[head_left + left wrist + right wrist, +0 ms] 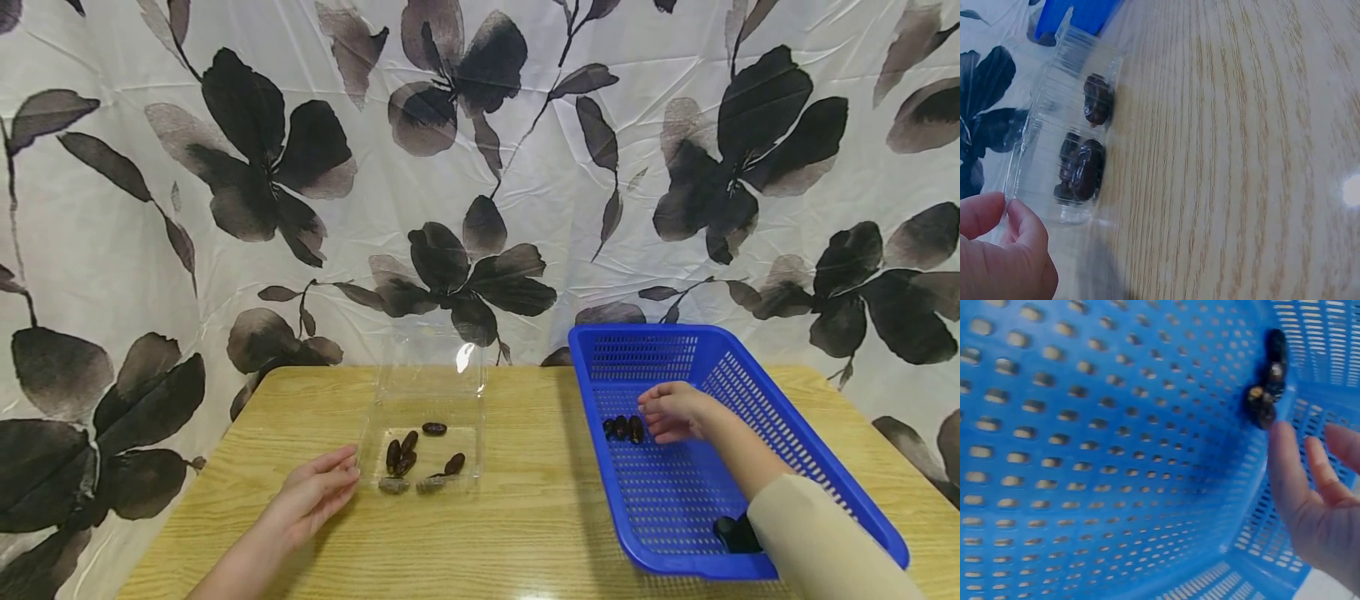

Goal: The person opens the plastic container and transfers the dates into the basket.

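A clear plastic clamshell container (480, 433) stands on the table with its lid raised at the back. Several dark brown dates (408, 442) lie inside it. At its left edge my left hand (318, 492) pinches the rim between thumb and finger, as the left wrist view shows. My right hand (675, 412) is inside the blue basket (622, 533), its fingers loosely extended and holding nothing. Close beside those fingertips, a small group of dates (621, 428) sits against the basket's left side. In the right wrist view the index fingertip is right by the dates (1266, 394).
A black object (735, 533) lies in the near end of the basket, partly hidden by my right sleeve. The wooden table (525, 517) runs beneath everything. Behind it hangs a white cloth (570, 208) with dark flowers. The basket's raised walls surround my right hand.
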A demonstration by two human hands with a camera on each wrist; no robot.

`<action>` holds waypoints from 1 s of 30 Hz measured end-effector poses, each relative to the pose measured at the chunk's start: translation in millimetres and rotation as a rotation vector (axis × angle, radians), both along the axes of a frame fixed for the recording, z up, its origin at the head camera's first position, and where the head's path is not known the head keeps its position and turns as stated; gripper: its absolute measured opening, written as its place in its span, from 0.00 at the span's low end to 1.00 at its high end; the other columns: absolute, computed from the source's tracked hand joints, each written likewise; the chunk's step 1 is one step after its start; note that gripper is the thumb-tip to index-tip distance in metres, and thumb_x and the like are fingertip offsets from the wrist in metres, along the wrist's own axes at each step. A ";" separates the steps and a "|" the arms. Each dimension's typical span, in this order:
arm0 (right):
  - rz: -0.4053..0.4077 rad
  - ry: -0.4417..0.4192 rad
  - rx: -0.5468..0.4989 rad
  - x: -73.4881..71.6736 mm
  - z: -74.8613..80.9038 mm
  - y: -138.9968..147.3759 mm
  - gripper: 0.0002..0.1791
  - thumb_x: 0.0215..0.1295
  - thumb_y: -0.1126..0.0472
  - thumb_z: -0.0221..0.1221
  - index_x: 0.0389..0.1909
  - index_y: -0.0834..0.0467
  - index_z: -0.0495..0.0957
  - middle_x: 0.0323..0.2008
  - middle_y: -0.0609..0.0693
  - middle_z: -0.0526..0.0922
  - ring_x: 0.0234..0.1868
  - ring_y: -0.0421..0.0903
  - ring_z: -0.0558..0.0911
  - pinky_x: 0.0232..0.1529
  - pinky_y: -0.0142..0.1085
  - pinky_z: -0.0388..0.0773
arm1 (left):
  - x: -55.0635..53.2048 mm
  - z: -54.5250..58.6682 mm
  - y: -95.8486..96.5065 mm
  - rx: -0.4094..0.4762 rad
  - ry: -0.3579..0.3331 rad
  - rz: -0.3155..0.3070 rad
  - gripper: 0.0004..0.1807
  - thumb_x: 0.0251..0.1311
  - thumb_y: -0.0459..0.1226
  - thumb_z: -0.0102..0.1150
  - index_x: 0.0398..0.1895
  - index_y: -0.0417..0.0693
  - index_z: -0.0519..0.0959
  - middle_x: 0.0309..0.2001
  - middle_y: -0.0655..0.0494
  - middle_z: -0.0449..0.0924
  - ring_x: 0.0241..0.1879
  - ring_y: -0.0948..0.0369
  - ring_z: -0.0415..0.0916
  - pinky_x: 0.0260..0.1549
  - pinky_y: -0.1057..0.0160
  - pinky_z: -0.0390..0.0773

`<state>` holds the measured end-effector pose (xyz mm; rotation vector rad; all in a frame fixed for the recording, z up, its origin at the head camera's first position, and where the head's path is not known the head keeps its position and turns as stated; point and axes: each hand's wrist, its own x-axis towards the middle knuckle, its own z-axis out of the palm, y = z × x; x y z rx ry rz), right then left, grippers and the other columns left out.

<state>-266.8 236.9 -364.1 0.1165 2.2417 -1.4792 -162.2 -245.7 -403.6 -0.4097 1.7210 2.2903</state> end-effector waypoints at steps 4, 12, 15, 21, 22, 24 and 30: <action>0.013 0.033 -0.125 -1.7 8.8 -7.5 0.18 0.65 0.68 0.50 0.53 0.73 0.65 0.34 0.55 0.75 0.32 0.46 0.78 0.34 0.38 0.81 | 0.6 -0.2 -0.3 0.002 0.004 -0.002 0.39 0.59 0.25 0.55 0.70 0.32 0.47 0.44 0.57 0.70 0.40 0.66 0.73 0.43 0.69 0.75; 0.058 0.074 -0.276 -6.8 42.0 -33.8 0.11 0.66 0.68 0.50 0.48 0.64 0.70 0.32 0.52 0.78 0.33 0.44 0.80 0.36 0.36 0.80 | 0.7 1.0 -0.5 -0.002 -0.004 -0.012 0.38 0.61 0.25 0.53 0.71 0.33 0.45 0.42 0.60 0.72 0.41 0.66 0.74 0.42 0.70 0.76; 0.083 0.100 -0.287 -10.8 57.3 -48.4 0.14 0.66 0.69 0.50 0.51 0.67 0.67 0.32 0.52 0.78 0.33 0.44 0.80 0.36 0.37 0.80 | 0.6 0.7 -1.0 -0.003 0.001 -0.006 0.37 0.62 0.24 0.50 0.71 0.33 0.45 0.41 0.60 0.72 0.40 0.66 0.74 0.41 0.71 0.76; 0.113 0.127 -0.296 -18.0 80.0 -79.0 0.20 0.66 0.70 0.49 0.58 0.72 0.61 0.31 0.51 0.77 0.32 0.44 0.80 0.37 0.36 0.80 | 0.7 -1.3 0.0 -0.021 0.006 -0.002 0.36 0.63 0.24 0.49 0.71 0.32 0.45 0.44 0.59 0.70 0.41 0.66 0.73 0.42 0.70 0.75; 0.123 0.126 -0.296 -18.6 82.3 -84.7 0.22 0.66 0.70 0.49 0.59 0.72 0.61 0.31 0.51 0.76 0.32 0.43 0.80 0.37 0.37 0.80 | 0.8 -1.6 0.1 -0.027 0.007 -0.002 0.36 0.63 0.24 0.49 0.71 0.32 0.45 0.45 0.58 0.70 0.41 0.66 0.73 0.42 0.70 0.75; 0.138 0.120 -0.300 -19.7 85.3 -96.6 0.23 0.66 0.69 0.49 0.61 0.71 0.60 0.32 0.52 0.76 0.31 0.43 0.80 0.38 0.37 0.80 | 0.7 -1.4 0.7 -0.035 0.002 0.008 0.36 0.63 0.25 0.50 0.71 0.32 0.46 0.47 0.57 0.69 0.42 0.65 0.73 0.43 0.70 0.75; 0.184 0.111 -0.289 -19.0 89.1 -129.9 0.25 0.67 0.67 0.50 0.63 0.68 0.61 0.44 0.60 0.74 0.33 0.44 0.80 0.40 0.38 0.79 | 1.0 -0.1 1.6 -0.019 0.000 -0.002 0.37 0.62 0.25 0.51 0.71 0.33 0.45 0.49 0.57 0.67 0.42 0.66 0.73 0.44 0.69 0.75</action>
